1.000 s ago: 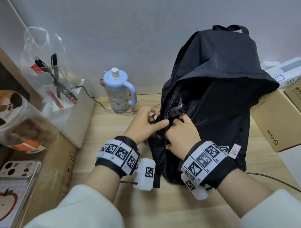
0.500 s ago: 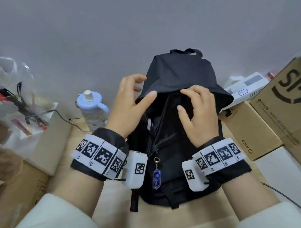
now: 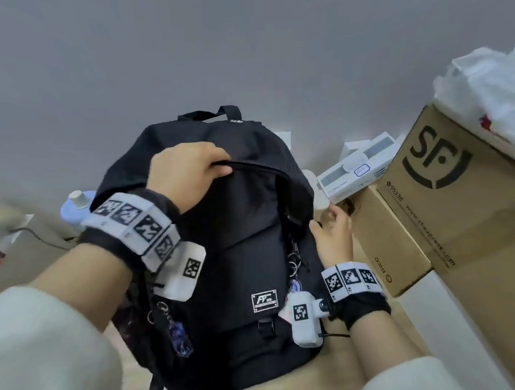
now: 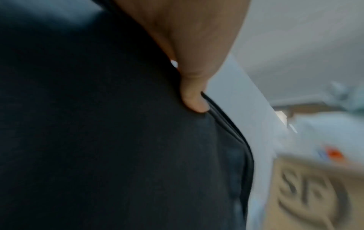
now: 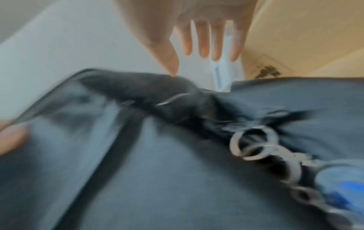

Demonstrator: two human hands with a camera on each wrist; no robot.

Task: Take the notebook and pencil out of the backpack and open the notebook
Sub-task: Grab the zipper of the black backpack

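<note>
A black backpack [image 3: 240, 239] stands upright on the wooden desk, its front with a small logo patch facing me. My left hand [image 3: 188, 174] grips the edge of the top flap, fingers curled over the fabric [image 4: 138, 140] with the thumb [image 4: 194, 99] pressed against it. My right hand [image 3: 333, 230] is at the backpack's right side with straight, spread fingers [image 5: 202, 42], the thumb tip touching the dark fabric [image 5: 157, 171]. Metal key rings and a blue charm [image 5: 256, 144] hang near it. No notebook or pencil shows.
Cardboard boxes [image 3: 443, 206] crowd the right, with white flat boxes [image 3: 354, 171] behind them and plastic wrap on top. A pale blue bottle [image 3: 76, 210] stands behind the backpack at the left. A grey wall is close behind.
The backpack has turned so its front faces me. My left hand went from resting on the flap to gripping its edge; my right hand dropped to the backpack's right side.
</note>
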